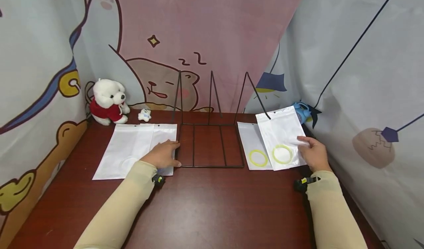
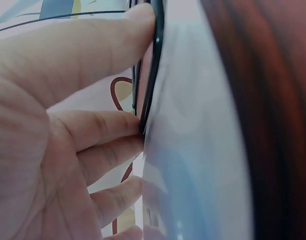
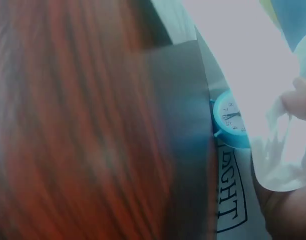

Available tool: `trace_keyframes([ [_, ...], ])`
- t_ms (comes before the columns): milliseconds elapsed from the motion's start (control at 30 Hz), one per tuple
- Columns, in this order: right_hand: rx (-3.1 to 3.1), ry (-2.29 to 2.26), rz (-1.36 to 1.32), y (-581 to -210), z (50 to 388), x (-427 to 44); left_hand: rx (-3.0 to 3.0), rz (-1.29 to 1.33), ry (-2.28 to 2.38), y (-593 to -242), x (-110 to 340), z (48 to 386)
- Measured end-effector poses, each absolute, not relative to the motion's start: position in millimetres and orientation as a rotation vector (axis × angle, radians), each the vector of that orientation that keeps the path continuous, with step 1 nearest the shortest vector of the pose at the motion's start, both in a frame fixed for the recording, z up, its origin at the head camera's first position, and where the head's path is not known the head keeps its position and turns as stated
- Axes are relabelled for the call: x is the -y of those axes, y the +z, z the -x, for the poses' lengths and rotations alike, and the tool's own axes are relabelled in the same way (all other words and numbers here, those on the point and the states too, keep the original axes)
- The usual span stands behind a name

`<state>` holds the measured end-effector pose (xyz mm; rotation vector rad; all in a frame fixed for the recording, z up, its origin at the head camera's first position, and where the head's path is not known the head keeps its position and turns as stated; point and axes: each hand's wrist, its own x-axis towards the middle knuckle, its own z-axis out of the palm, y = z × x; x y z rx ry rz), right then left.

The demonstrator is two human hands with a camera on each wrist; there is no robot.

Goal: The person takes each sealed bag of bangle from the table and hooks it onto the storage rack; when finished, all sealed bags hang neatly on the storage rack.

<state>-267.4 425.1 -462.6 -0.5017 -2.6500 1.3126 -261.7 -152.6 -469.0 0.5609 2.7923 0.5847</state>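
My left hand (image 1: 162,154) touches the left side of a black wire rack (image 1: 212,167), its thumb and fingers spread apart along the wire. In the left wrist view, the thumb and fingertips meet the black wire (image 2: 154,75). Beneath that hand lie overlapping white packets (image 1: 127,142). My right hand (image 1: 314,155) pinches the right edge of a white packet (image 1: 278,131) bearing a yellow ring. The held packet is raised at a slant and partly covers another white packet (image 1: 246,138), also with a yellow ring. In the right wrist view, the held packet (image 3: 243,55) bends at its edge.
A white plush dog (image 1: 107,101) in red and a tiny white figurine (image 1: 144,115) stand at the back left. Behind the right packets is a blue object (image 1: 301,112). The right wrist view shows a small blue clock (image 3: 230,117). Printed cloth (image 1: 212,28) hangs around the table.
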Motion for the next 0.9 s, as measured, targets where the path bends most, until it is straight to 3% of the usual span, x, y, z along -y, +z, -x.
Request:
trace_keyframes([
  [367,2.47,1.512,0.513,-459.4,272.0,-414.0,-2.801,-0.552,0.572,-470.4,151.4,262.0],
  [900,1.89,2.077,0.299,-448.0,283.0,-391.2,-2.8,-0.542,0.571,-470.6,152.5,261.9],
])
